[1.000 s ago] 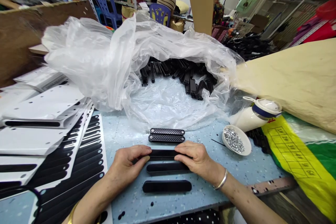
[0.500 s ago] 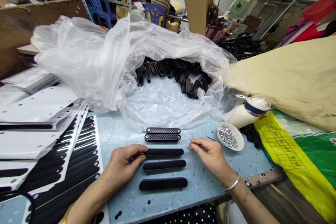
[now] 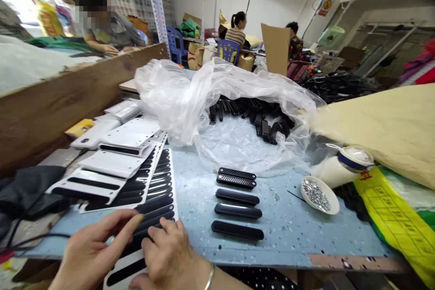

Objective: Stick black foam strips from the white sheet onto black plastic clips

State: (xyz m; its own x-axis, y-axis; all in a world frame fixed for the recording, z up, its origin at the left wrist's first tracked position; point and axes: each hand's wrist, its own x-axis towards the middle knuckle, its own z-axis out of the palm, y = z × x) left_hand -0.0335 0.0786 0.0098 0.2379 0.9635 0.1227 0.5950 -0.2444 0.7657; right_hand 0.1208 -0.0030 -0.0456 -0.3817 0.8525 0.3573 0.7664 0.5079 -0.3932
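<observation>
My left hand (image 3: 102, 240) is over the lower left edge of a sheet of black strips (image 3: 162, 201), thumb and forefinger pressed together at the strips' ends. Whatever is between those fingertips is hidden. Beside it my right hand (image 3: 173, 249) lies palm down on the same sheet, fingers somewhat spread, covering part of the strips. Right of the hands, three smooth black bars (image 3: 238, 210) lie in a row on the blue table (image 3: 190, 181). Behind them sits a pair of black bars with a lattice pattern (image 3: 236, 177).
A clear plastic bag (image 3: 180, 99) with many black parts (image 3: 265, 120) opens at the back. On the right are a white bowl of small metal pieces (image 3: 319, 195), a white flask (image 3: 343, 165) and a yellow-green sack (image 3: 390, 204). More sheets (image 3: 112, 163) are stacked left, beside a wooden board (image 3: 84, 86).
Both hands have left the row of black bars and moved left to the sheet of strips. The view has turned left, showing another person at the far left.
</observation>
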